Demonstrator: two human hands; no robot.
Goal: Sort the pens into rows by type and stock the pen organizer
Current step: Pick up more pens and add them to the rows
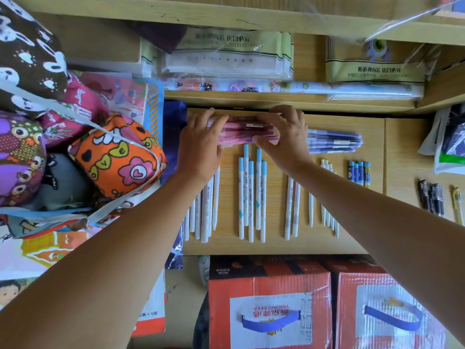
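Pink pens (247, 130) bunch between left hand (201, 144), right hand (286, 137).

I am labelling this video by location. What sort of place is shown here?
Probably a stationery shop or its stockroom. Blue-capped white pens and purple pens lie in groups of identical items, sealed packs fill the shelf above, and patterned fabric pouches are piled at the left.
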